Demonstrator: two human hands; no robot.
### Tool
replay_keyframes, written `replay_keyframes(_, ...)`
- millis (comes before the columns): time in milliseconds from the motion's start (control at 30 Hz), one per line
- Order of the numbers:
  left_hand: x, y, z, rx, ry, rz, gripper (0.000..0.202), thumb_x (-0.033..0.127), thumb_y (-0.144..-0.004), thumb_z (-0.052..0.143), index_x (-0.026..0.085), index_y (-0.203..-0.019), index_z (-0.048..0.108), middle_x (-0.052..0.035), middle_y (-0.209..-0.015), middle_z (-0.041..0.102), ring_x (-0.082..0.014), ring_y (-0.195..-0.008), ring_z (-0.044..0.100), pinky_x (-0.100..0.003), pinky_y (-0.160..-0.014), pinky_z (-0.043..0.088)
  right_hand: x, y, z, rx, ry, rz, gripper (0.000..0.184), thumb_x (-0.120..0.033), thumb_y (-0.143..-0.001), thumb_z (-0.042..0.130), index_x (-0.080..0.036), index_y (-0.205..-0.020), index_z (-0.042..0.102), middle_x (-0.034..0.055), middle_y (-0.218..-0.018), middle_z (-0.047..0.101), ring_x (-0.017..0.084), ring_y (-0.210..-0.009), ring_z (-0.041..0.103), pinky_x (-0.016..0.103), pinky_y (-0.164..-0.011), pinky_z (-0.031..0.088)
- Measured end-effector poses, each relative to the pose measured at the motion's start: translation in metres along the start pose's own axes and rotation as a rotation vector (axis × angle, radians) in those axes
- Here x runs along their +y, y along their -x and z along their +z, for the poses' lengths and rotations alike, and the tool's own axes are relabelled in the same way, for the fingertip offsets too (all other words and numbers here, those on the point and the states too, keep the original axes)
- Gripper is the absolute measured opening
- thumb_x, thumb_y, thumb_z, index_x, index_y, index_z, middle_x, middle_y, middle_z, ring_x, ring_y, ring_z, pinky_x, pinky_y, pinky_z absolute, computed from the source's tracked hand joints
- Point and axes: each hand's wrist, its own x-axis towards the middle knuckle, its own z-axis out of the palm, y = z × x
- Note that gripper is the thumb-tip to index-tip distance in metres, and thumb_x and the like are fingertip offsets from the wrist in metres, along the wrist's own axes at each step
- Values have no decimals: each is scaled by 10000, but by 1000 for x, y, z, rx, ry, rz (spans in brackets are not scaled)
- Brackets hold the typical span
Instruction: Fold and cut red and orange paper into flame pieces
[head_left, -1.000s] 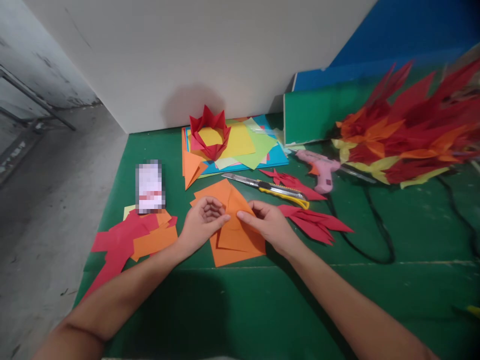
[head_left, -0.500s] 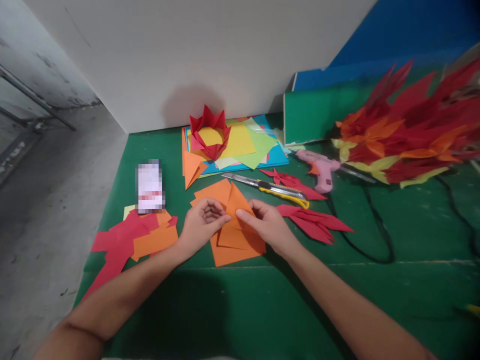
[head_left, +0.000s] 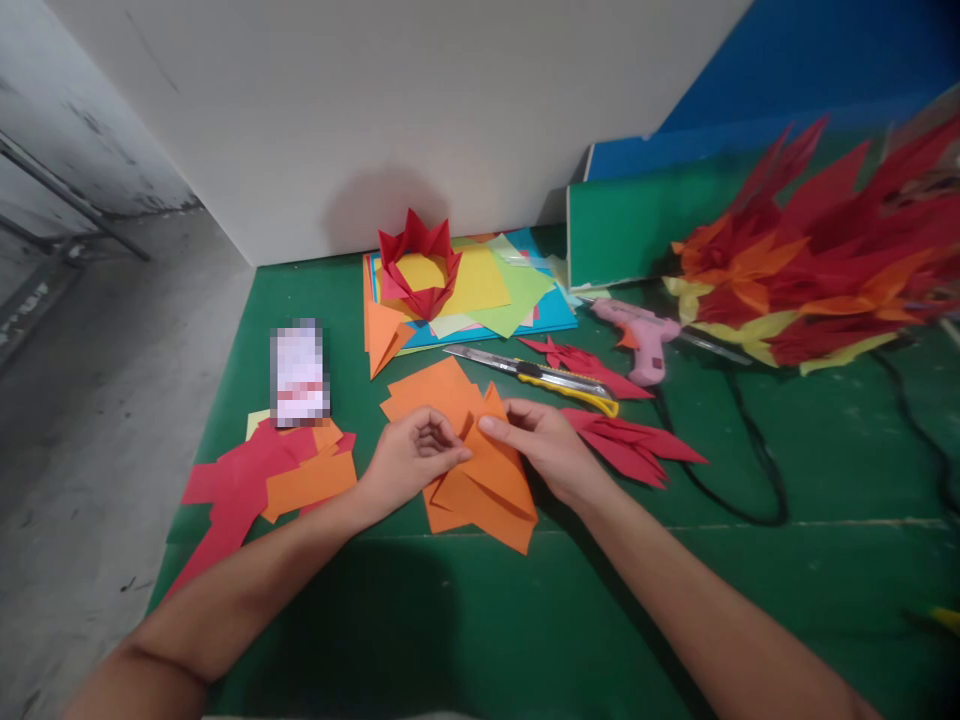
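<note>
An orange sheet of paper (head_left: 491, 470), partly folded, is held between my two hands above the table. My left hand (head_left: 416, 455) has its fingers curled and its thumb and fingertips pinching the paper's left edge. My right hand (head_left: 544, 445) grips the upper right side, its thumb pressed on the front. Under and behind the held sheet lie more orange sheets (head_left: 427, 390). Just past my right hand is a utility knife (head_left: 562, 380) with a yellow handle and its blade out. Red folded paper pieces (head_left: 637, 445) lie to the right.
A ring of red folded paper (head_left: 450, 275) sits on a stack of coloured sheets (head_left: 487, 275). A pink glue gun (head_left: 645, 335) with a black cord rests at right, near a large red and orange paper arrangement (head_left: 825, 260). Red and orange scraps (head_left: 262, 465) and a blurred pack (head_left: 300, 375) are at left.
The orange sheet has turned between my hands, its upper tip now lower and its bottom corner reaching nearer to me. My left hand has shifted slightly right.
</note>
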Motion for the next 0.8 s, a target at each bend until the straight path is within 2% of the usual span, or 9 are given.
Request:
replay_keyframes(133,-1,-1,-1,1,-28,-10,368,301,-573,829,167,-699,510,18,-647,627,-86,-582,600,-206,-570,509,1,0,1,7,3,-6,284,-419,-625,791,-181,-727,676,12,-765,693,148,-665,610,281,-648,491)
replay_keyframes(233,-1,-1,-2,-5,-44,0,320,267,-619,797,166,-715,510,9,-668,637,-88,-604,606,-204,-580,504,0,0,2,6,-8,-11,281,-417,-629,789,-183,-733,674,9,-770,690,144,-672,607,277,-651,491)
replay_keyframes(400,-1,0,-4,-25,-131,83,260,259,-679,750,167,-725,512,-17,-716,656,-97,-598,596,-198,-527,464,0,1,3,20,-6,-24,295,-438,-626,783,-192,-742,669,23,-811,702,161,-694,618,296,-658,502)
replay_keyframes(533,-1,0,-6,-31,-190,116,218,264,-705,737,168,-737,545,-22,-741,665,-104,-611,600,-204,-538,464,0,1,2,21,2,-33,292,-437,-622,785,-191,-726,666,15,-791,696,158,-685,613,294,-656,498)
replay_keyframes(633,0,0,-6,-38,-254,172,136,249,-725,722,175,-723,607,-17,-728,669,-116,-624,610,-220,-577,484,0,1,2,24,1,-32,288,-434,-620,787,-193,-721,665,12,-779,686,154,-676,599,290,-646,487)
replay_keyframes(700,1,-1,-6,-67,-317,250,26,211,-759,688,192,-751,673,-27,-767,692,-137,-690,638,-246,-653,510,-1,2,2,23,7,-31,288,-432,-622,787,-192,-711,656,7,-763,674,144,-662,582,280,-635,469)
replay_keyframes(800,0,0,-5,-121,-385,365,136,154,-807,625,230,-837,734,-41,-870,713,-160,-818,661,-274,-761,523,-1,1,1,51,21,-52,307,-445,-637,777,-189,-651,608,-27,-639,595,108,-582,513,247,-569,409)
